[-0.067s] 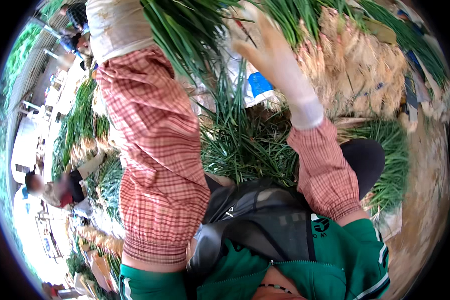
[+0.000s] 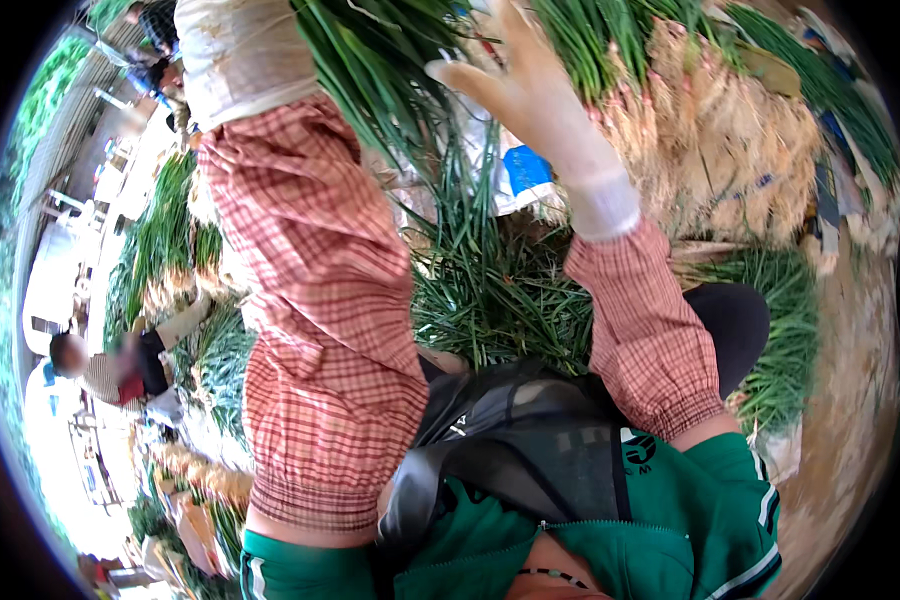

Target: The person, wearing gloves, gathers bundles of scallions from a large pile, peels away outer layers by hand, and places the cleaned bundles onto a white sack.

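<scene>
My left hand (image 2: 240, 55), in a pale glove, reaches to the top edge. Its fingers are out of the picture. Long green leaves of a spring onion bunch (image 2: 380, 70) hang beside its wrist; whether the hand grips them is hidden. My right hand (image 2: 530, 100), also in a pale glove, is stretched forward with the thumb spread away from the fingers and nothing visible held. To its right lies a stack of spring onions (image 2: 710, 130) with reddish stems and tan roots. Loose green leaves (image 2: 500, 290) are heaped between my forearms.
A white and blue sheet or bag (image 2: 526, 170) lies under my right wrist. More green leaves (image 2: 775, 330) sit beyond my knee (image 2: 730, 330) on the right. At the left, a person (image 2: 110, 370) is near further onion bundles (image 2: 165, 220). Brown ground (image 2: 860, 400) runs along the right.
My right hand has moved slightly left, its thumb now reaching nearer the hanging leaves. My left forearm has shifted a little to the right.
</scene>
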`<action>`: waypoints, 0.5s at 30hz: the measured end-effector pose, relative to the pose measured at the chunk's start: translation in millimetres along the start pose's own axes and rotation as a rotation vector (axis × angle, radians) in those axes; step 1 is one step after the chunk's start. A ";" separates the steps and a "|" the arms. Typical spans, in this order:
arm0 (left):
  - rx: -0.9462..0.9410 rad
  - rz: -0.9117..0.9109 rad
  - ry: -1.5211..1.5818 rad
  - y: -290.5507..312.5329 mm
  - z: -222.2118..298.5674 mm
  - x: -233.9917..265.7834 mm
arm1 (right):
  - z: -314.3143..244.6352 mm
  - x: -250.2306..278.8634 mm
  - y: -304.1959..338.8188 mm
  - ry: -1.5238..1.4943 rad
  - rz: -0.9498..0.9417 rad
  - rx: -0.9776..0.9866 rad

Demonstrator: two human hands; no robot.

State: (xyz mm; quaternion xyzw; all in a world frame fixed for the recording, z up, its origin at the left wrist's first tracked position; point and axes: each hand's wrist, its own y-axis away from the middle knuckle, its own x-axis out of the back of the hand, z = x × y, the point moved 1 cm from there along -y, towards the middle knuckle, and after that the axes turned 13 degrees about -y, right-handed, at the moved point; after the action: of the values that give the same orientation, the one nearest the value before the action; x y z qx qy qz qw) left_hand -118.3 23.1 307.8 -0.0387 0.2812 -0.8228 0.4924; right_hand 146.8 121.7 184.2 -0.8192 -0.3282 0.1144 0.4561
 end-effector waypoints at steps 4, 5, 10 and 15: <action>-0.112 0.013 -0.224 8.5 26.1 37.4 | 67.6 -87.0 -40.7 0.157 -0.027 -0.075; -0.145 0.019 -0.300 11.5 32.9 49.5 | 76.9 -96.9 -23.3 0.116 -0.102 -0.295; -0.279 0.051 -0.708 45.4 75.5 112.5 | 170.9 -163.8 197.6 0.090 -0.563 -0.511; -0.318 0.107 -1.030 95.3 102.2 182.9 | 131.6 -127.2 404.8 0.442 -1.464 -0.572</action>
State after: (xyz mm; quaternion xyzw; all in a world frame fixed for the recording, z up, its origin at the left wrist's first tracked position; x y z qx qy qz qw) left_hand -102.0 -206.5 306.8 -0.4967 0.1260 -0.6186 0.5957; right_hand 161.7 -20.7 -236.4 -0.4858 -0.6991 -0.4650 0.2429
